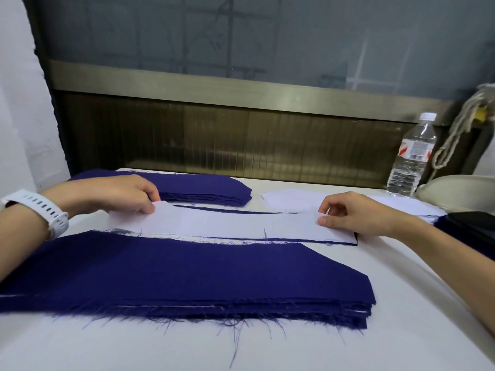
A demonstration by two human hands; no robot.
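Lying flat on the desk (401, 303) between near navy stack (187, 277) and far navy stack (209, 187), pinched at either end by left grip (115, 195) and right grip (351, 215): white strip (227, 223), probably light, limp, slide-prone, best held taut by both ends.

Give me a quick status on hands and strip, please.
Left hand, right hand pinch white strip ends. Strip lying on table. Blue stack close in front.

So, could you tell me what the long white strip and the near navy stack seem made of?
The long white strip: thin matte sheet, probably interfacing or paper; lies flat. The near navy stack: matte woven cloth; cut edges fray into threads.
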